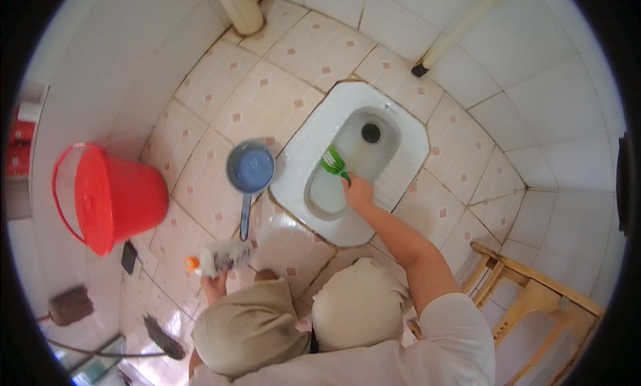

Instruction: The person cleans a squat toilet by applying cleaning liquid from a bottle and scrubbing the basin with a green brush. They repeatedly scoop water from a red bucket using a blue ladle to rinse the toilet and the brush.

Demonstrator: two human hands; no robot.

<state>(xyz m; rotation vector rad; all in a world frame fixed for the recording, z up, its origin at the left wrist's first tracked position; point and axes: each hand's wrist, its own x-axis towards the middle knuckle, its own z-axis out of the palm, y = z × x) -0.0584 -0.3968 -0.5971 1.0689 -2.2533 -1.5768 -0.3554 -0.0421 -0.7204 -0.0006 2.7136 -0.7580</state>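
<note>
My right hand [359, 194] grips the handle of a green toilet brush [333, 162], its fingers wrapped round it. The brush head lies against the left inner side of the white squat toilet [288, 186], short of the dark drain hole [371, 132]. Low on the left, my left hand [215, 286] holds a pale plastic bottle [230, 254] with an orange cap. That bottle is tipped on its side, cap pointing left. A blue dipper [251, 167] rests on the tiles left of the toilet, its handle reaching back toward the bottle.
A red bucket [137, 194] with its handle up stands by the left wall. At the lower right is a wooden stool or chair [527, 289]. Pipes [240, 12] rise at the far walls. Brush-like heads [163, 336] lie at the lower left.
</note>
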